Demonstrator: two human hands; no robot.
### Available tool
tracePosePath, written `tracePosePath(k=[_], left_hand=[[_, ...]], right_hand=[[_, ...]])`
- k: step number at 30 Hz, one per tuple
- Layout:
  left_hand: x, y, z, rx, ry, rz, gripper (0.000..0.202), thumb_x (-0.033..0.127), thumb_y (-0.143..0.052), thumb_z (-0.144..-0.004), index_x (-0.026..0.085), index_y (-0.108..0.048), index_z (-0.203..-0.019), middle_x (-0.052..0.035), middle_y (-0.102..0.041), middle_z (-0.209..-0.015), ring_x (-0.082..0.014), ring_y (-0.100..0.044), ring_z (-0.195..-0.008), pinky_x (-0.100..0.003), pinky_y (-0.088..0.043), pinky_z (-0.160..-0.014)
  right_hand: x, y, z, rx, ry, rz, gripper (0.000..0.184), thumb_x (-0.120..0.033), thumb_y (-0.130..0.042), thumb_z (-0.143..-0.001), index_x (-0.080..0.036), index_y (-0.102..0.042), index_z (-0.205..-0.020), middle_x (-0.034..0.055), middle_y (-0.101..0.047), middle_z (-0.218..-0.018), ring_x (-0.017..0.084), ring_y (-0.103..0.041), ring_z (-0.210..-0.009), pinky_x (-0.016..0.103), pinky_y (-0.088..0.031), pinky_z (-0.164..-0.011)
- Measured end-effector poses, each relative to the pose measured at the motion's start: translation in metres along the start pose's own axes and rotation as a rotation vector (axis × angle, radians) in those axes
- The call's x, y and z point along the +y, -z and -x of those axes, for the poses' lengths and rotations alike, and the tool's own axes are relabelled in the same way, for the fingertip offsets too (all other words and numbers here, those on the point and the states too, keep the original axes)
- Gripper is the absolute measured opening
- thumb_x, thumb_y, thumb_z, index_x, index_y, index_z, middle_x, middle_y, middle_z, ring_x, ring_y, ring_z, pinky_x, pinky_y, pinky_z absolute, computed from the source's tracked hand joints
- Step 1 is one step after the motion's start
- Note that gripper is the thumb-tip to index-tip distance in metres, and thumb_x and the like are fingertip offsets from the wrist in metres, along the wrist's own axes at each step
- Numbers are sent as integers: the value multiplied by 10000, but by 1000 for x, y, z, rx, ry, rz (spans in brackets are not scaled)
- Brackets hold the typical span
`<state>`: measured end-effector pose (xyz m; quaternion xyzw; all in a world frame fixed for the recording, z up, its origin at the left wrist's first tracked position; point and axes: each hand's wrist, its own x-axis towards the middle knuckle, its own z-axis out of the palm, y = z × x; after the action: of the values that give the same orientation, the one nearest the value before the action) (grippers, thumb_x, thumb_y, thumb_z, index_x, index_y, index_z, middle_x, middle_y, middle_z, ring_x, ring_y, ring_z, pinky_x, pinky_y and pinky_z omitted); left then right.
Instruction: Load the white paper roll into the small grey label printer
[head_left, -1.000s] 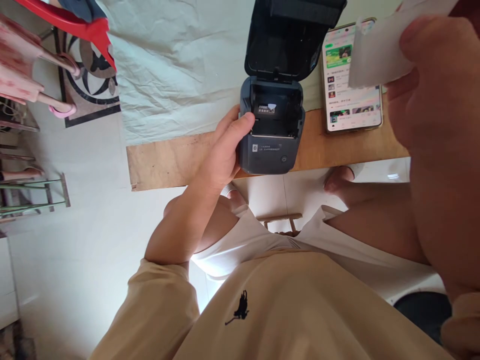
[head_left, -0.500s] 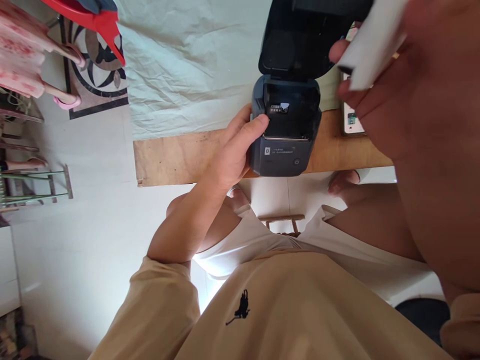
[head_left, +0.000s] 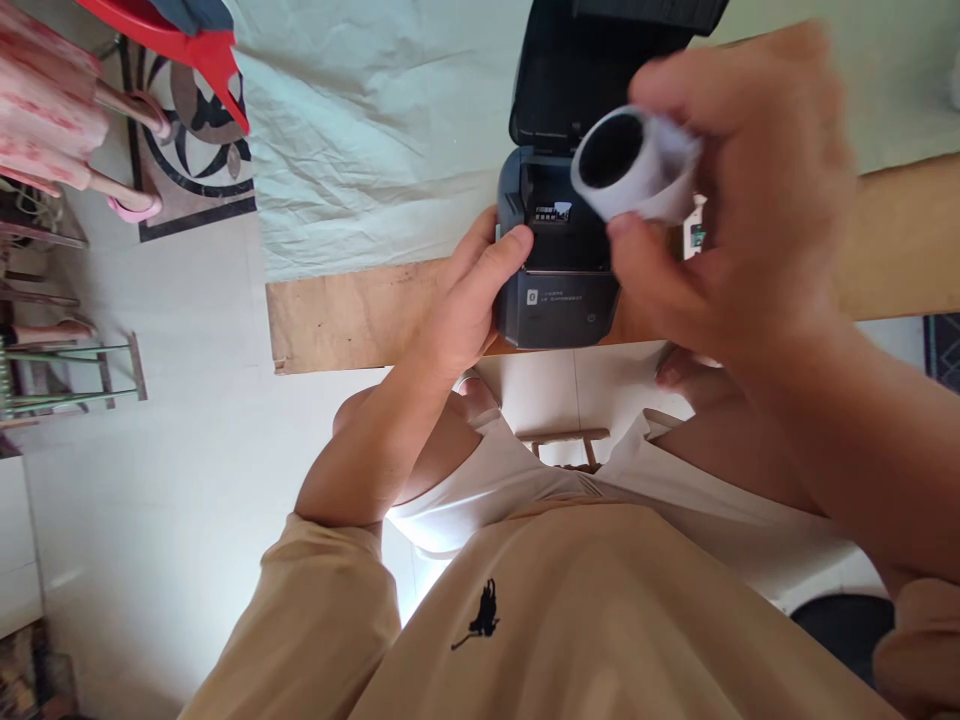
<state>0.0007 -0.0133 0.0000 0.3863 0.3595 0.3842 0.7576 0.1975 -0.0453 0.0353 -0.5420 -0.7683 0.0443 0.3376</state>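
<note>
Small dark grey label printer sits at the near edge of the wooden tabletop, front panel flush with that edge, its lid flipped up and back so the paper bay is exposed. Left hand is closed around the printer's left side, thumb lying on the left rim of the open bay, fingers wrapped behind and mostly hidden. Right hand grips 1 white paper roll, thumb under it and fingers curled over the top. The roll is held in the air just above the open bay, not touching the printer, with its dark hollow core facing the camera. The right hand is motion-blurred, so how many fingers actually contact the roll is hard to tell, probably 3 or 4. A crumpled white sheet covers the far part of the tabletop, leaving a bare wood strip along the near edge. A sliver of a phone shows just right of the printer, mostly hidden behind the right hand. A red plastic piece pokes in beyond the tabletop's far left corner. The person's beige shirt fills the bottom of the view.
</note>
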Motion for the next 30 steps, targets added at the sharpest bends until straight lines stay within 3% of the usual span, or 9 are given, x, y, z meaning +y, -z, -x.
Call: tracePosePath(k=[1,2,6,12,17,21,25,28,30], left_hand=[[0,0,0,0,-2,-10,344,523,-687,-932,210,-658,-1071,-19,-729,-875,-231,-759,-1052,-261,-555,-656],[0,0,1,0,-7,-21,345,520,-691,-928,209,-656,-1074,-17,-725,-864,-232,-756,-1058,-261,-553,-657],[1,0,2,8,-32,-38,307,486,-695,-925,204,-667,-1044,-15,-710,-829,-219,-737,-1057,-264,-543,-678],[3,-1,2,-24,10,-28,279,500,-672,-937,238,-665,-1031,-12,-689,-804,-186,-715,-806,-306,-537,-668],[2,-1,2,-32,1,-39,342,535,-699,-912,216,-676,-1032,2,-652,-772,-155,-687,-721,-284,-532,-646],[-1,3,0,-31,-20,-42,339,544,-683,-922,219,-693,-1017,-9,-677,-868,-145,-683,-781,-265,-544,-682],[-2,7,-1,-77,-96,-41,329,546,-667,-935,232,-699,-1024,-10,-673,-889,-147,-674,-862,-254,-556,-772],[-4,11,-2,-106,-132,-45,300,494,-658,-954,290,-678,-1172,-5,-694,-1062,-153,-677,-1068,-257,-550,-930],[-8,16,-6,-123,-144,-68,446,480,-745,-887,352,-606,-1291,9,-689,-1233,-176,-667,-1205,-289,-546,-1011]], right_hand=[[-2,-5,1,66,135,22,465,-284,-472,-951,-163,-488,-1399,41,-563,-1285,32,-551,-1222,152,-494,-1031],[-3,-11,1,114,182,41,442,-221,-481,-920,-176,-494,-1360,27,-578,-1251,23,-565,-1155,145,-483,-935],[-4,-24,2,147,73,138,325,-179,-495,-869,-195,-507,-1193,-26,-612,-1166,39,-591,-997,191,-405,-779],[-5,-14,0,121,-29,204,283,-196,-492,-867,-208,-553,-1143,-83,-627,-1177,56,-606,-1001,195,-361,-788],[-2,-12,-3,-106,-127,157,293,-254,-491,-875,-235,-633,-1131,-104,-630,-1225,81,-618,-1059,257,-376,-847],[-4,-16,0,-25,-73,168,203,-305,-506,-940,-232,-694,-965,-145,-635,-1197,54,-607,-1099,313,-342,-906],[-11,-21,6,90,33,195,253,-344,-527,-965,-224,-726,-865,-102,-661,-1089,46,-546,-1053,300,-319,-897],[-15,-25,10,163,186,151,183,-342,-605,-920,-207,-720,-873,-94,-659,-1046,56,-516,-1014,278,-293,-865],[-16,-25,11,158,229,114,218,-392,-603,-924,-202,-711,-910,-94,-655,-1048,76,-527,-1039,280,-296,-873]])
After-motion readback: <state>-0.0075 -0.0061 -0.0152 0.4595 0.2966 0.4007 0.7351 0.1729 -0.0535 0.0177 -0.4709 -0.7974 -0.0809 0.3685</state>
